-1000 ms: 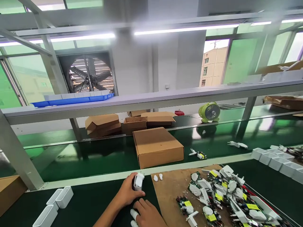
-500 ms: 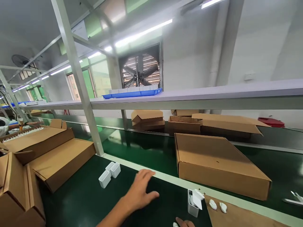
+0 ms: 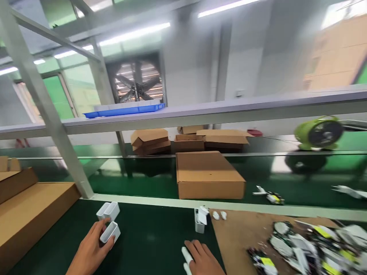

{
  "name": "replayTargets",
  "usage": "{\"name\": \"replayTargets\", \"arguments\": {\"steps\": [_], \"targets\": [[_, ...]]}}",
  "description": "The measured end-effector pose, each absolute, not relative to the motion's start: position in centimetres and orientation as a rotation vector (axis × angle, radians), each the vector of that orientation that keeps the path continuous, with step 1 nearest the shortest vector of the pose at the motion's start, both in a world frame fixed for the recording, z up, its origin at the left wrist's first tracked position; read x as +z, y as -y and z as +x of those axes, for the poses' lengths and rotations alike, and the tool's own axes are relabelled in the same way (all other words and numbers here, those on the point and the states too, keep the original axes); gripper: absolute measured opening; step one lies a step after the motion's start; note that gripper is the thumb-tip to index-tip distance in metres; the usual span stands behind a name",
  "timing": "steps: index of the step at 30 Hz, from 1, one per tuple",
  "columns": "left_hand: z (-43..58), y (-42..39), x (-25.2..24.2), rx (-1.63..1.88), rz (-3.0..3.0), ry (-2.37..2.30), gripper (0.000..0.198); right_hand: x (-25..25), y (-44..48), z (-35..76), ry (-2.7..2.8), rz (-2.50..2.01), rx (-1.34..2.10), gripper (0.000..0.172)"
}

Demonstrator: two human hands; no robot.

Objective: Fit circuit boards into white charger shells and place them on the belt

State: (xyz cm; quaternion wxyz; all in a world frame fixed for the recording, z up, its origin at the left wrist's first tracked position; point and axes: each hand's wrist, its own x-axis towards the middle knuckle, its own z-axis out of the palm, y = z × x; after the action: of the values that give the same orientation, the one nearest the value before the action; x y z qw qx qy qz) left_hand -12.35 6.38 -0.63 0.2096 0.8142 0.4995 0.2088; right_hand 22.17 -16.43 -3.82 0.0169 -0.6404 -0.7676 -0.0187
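My left hand (image 3: 90, 244) has its thumb and fingers around a small open-topped white plastic box (image 3: 111, 231), low over the dark green work surface (image 3: 149, 244). Just beyond it stand two more such white boxes (image 3: 112, 210), side by side. My right hand (image 3: 205, 259) is at the lower middle, palm down with its fingers extended and nothing in its grip. White coverings (image 3: 186, 255) wrap some of its fingertips. Ahead of that hand is another white box (image 3: 200, 226) with white pieces sticking out of its top.
Brown board (image 3: 235, 229) on the right bears two small white lumps (image 3: 219, 215) and a heap of wired parts with yellow labels (image 3: 312, 244). A closed carton (image 3: 210, 187) lies beyond the pale rail (image 3: 151, 200). More cardboard (image 3: 37, 206) is at left. A green fan (image 3: 319, 133) stands far right.
My left hand has moved left to the white boxes and taken hold of one. The view has swung right, bringing in the parts heap and more of my right hand.
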Motion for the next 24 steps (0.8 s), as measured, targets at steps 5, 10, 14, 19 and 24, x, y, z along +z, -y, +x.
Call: {"name": "replayTargets", "arguments": {"steps": [5, 10, 14, 19, 24], "targets": [[-4.8, -1.2, -0.7, 0.563, 2.343, -0.969, 0.05, 1.2, 18.3, 20.4, 2.191, -2.093, 0.244, 0.034], [-3.1, -3.2, 1.0, 0.649, 2.408, -0.808, 0.058, 5.9, 23.2, 24.9, 1.77, -2.47, 0.133, 0.043], [-5.3, -8.0, 1.8, 1.005, 2.404, -1.044, 0.07, 6.8, 26.9, 28.8, 1.466, -2.795, 0.104, 0.033], [-3.3, -4.3, 1.1, 0.624, 2.229, -0.728, 0.069, 5.4, 26.4, 28.1, 1.416, -2.92, 0.156, 0.04], [0.2, 1.6, 0.6, 0.141, 2.21, -0.488, 0.071, 5.6, 24.8, 25.9, 1.587, -2.814, 0.258, 0.045]]}}
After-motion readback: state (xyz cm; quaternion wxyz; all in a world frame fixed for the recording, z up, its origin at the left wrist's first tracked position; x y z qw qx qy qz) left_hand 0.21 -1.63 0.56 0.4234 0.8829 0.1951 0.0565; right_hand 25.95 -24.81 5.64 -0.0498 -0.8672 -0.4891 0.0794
